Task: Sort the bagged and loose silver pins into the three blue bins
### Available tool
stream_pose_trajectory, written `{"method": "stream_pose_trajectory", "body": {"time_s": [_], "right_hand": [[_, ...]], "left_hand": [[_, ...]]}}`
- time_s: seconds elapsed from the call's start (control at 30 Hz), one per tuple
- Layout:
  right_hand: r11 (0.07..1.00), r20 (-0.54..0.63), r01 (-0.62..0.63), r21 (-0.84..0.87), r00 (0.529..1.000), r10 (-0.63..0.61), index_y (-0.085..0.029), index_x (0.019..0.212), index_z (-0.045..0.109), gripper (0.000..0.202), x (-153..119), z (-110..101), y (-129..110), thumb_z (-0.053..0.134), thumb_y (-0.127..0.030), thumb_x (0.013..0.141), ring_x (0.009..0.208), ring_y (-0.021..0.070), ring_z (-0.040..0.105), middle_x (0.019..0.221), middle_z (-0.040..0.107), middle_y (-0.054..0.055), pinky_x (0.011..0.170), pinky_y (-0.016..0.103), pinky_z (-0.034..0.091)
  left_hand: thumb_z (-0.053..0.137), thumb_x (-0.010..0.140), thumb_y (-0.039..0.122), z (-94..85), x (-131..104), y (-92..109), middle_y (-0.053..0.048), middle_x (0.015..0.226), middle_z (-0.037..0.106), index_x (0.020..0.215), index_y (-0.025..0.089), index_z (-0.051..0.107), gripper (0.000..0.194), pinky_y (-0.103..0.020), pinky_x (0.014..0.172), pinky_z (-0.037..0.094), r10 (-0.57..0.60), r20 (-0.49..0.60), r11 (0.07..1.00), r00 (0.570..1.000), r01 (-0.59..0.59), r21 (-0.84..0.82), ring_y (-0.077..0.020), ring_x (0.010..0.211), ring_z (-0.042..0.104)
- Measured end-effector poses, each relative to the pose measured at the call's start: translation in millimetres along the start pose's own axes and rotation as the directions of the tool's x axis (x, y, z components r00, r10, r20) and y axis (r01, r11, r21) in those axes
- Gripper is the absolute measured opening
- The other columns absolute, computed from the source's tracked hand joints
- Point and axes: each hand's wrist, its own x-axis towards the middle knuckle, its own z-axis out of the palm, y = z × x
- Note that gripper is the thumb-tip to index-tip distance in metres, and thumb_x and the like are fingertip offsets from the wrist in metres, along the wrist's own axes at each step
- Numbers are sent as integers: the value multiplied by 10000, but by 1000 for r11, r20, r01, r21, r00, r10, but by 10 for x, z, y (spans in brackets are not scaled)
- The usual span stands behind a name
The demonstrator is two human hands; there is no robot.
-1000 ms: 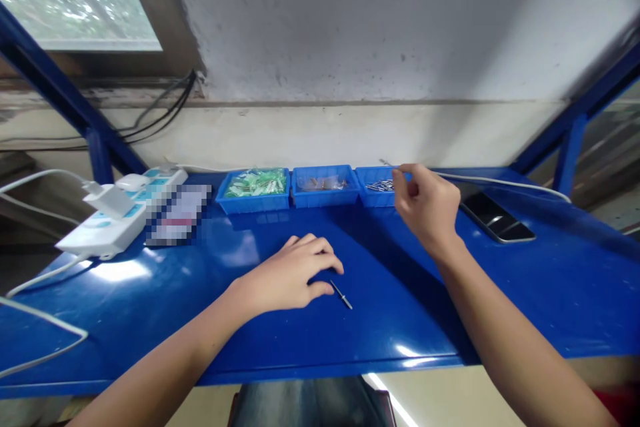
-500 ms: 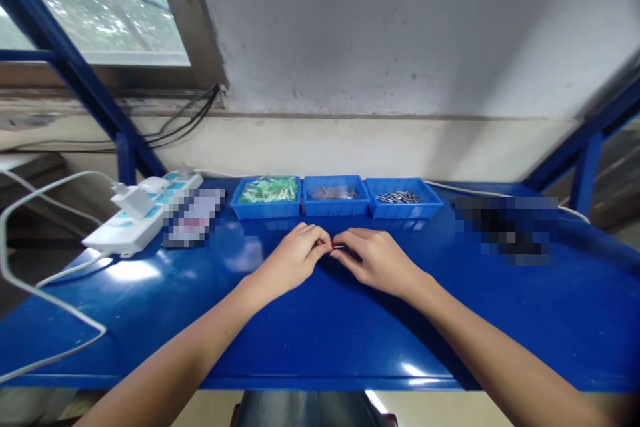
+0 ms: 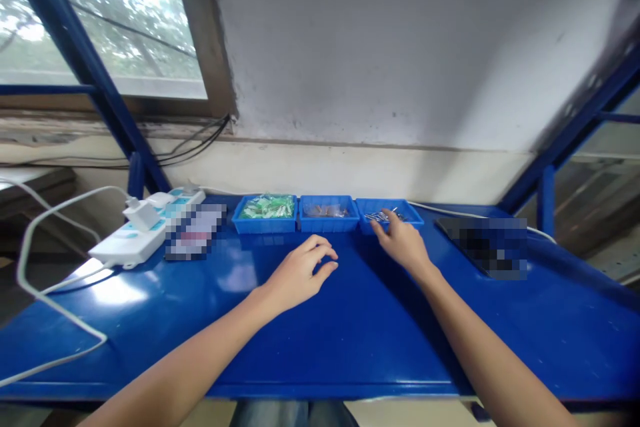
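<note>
My right hand (image 3: 401, 241) reaches over the front edge of the right blue bin (image 3: 365, 225), thumb and fingers apart. Small slender silver metal pieces (image 3: 375, 216) lie in that bin, partly covered by the fingers. My left hand (image 3: 303, 272) hovers above the blue tabletop (image 3: 320, 340), in front of the middle blue bin (image 3: 330, 224). Its fingers are curved, with a gap between them and the thumb, and nothing shows in the gap.
A left blue bin (image 3: 266, 225) holds green-and-white packets (image 3: 267, 207); clear plastic (image 3: 325, 210) lies in the middle one. A white power strip (image 3: 125, 240) with looping cables and a blurred flat item (image 3: 197, 232) are on the left. A dark flat object (image 3: 480, 247) lies right.
My hands have parted; they were pinched together around a small thin metal piece. The right hand has gone forward to the right bin. My left hand has loosened its fingers. The camera view has shifted.
</note>
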Motion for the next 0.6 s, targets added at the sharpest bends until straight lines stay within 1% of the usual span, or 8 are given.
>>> {"method": "stream_pose_trajectory", "body": {"time_s": [0.1, 0.17, 0.27, 0.37, 0.43, 0.5, 0.53, 0.6], "right_hand": [[995, 102, -17, 100, 995, 7, -222, 1209, 544, 507, -9, 102, -101, 323, -552, 895, 840, 245, 650, 866, 694, 92, 721, 325, 447], [991, 81, -95, 96, 993, 87, -228, 1102, 611, 562, -29, 117, -146, 255, -605, 886, 885, 271, 643, 889, 692, 112, 760, 370, 452], [966, 2, -254, 52, 967, 254, -210, 931, 679, 623, -31, 59, -50, 247, -652, 853, 905, 314, 635, 888, 683, 153, 775, 436, 454], [941, -45, -334, 50, 941, 337, -178, 814, 698, 561, 14, -32, 179, 353, -620, 825, 930, 331, 624, 876, 673, 182, 781, 446, 458], [932, -63, -354, 78, 931, 359, -171, 799, 697, 517, 57, -60, 322, 391, -587, 813, 961, 337, 611, 925, 663, 187, 786, 442, 461], [917, -89, -375, 134, 917, 388, -178, 925, 682, 484, 98, -38, 425, 426, -566, 793, 972, 325, 608, 1020, 645, 172, 786, 429, 467], [906, -103, -389, 170, 907, 409, -178, 1024, 655, 497, 113, -11, 463, 446, -555, 778, 962, 316, 613, 1054, 637, 166, 780, 422, 472], [877, -124, -413, 244, 884, 451, -152, 1151, 595, 554, 133, 57, 516, 486, -516, 748, 916, 305, 628, 1038, 646, 168, 760, 410, 483]], "left_hand": [[445, 911, 320, 144, 229, -68, -57, 1341, 451, 1181, 248, 533, 293, -362, 937, 458, 10, -51, 995, 999, -5, 101, -214, 1078, 565], [453, 903, 345, 252, 411, -120, -67, 1419, 382, 1324, 247, 410, 434, -390, 1006, 409, -17, -71, 991, 997, 26, 134, -256, 1232, 459], [430, 907, 381, 376, 581, -148, -97, 1427, 359, 1376, 216, 333, 506, -383, 980, 424, -93, -116, 988, 989, 106, 113, -267, 1230, 460], [420, 902, 444, 371, 549, -117, -98, 1268, 481, 1266, 218, 446, 430, -397, 903, 456, -126, -152, 984, 980, 143, 110, -261, 1081, 558], [400, 897, 502, 284, 460, -101, -67, 1072, 553, 1060, 218, 556, 363, -410, 863, 461, -140, -168, 980, 976, 161, 116, -241, 966, 589], [439, 853, 577, 163, 375, -110, -44, 948, 551, 846, 209, 575, 392, -431, 858, 451, -145, -169, 976, 975, 169, 137, -242, 940, 574], [482, 813, 609, 102, 343, -125, -44, 949, 541, 791, 205, 565, 413, -442, 871, 441, -143, -163, 976, 976, 166, 142, -252, 967, 558], [567, 733, 642, 0, 302, -167, -66, 1074, 505, 819, 208, 562, 443, -456, 911, 420, -146, -144, 980, 979, 163, 115, -276, 1062, 517]]}}
